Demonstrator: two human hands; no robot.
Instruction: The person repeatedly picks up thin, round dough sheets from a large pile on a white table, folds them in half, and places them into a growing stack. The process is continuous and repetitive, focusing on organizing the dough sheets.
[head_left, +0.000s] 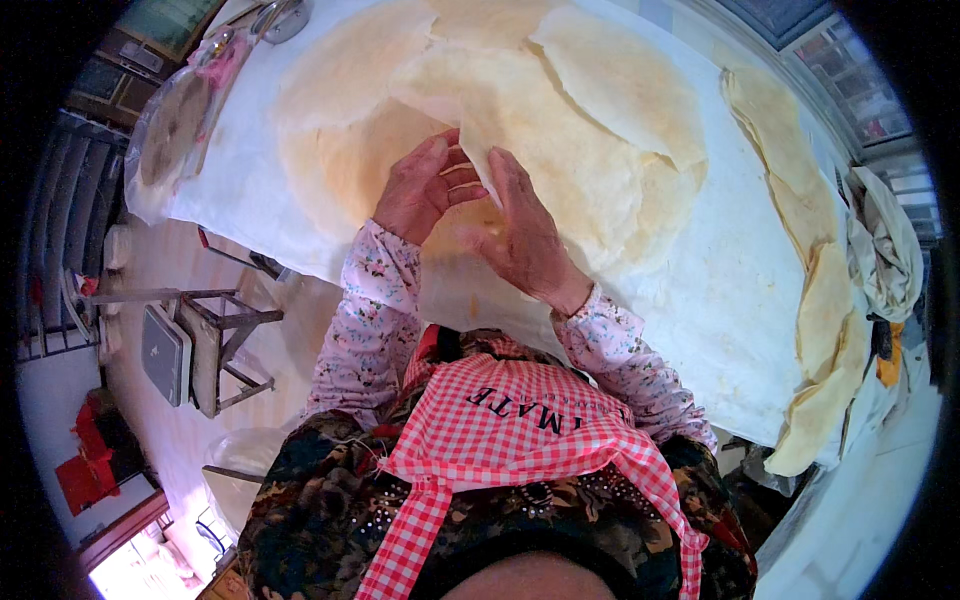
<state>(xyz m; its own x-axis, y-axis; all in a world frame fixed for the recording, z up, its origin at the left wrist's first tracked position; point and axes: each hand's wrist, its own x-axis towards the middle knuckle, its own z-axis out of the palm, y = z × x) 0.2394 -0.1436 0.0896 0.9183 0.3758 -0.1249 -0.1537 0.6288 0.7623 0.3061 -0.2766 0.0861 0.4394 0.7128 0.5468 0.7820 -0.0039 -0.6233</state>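
Observation:
Large, thin, pale yellow sheets, apparently flatbreads or dough, overlap in a wide round pile (555, 112) on a table covered with white cloth (705, 330). My left hand (429, 180) is at the lower edge of a raised sheet, its fingers curled and spread, some of them partly behind the sheet. My right hand (525, 232) is on the other side of that edge, its fingers against the sheet and its thumb pointing left. The raised edge stands up between my two hands. How firmly the left fingers touch it is not visible.
Folded yellow sheets (817, 300) lie in a row along the table's right side. At the upper left are a round brown board (176, 127) in clear plastic and a metal pot lid (283, 19). A wooden stool (217, 330) and a flat scale-like device (166, 354) stand left of the table.

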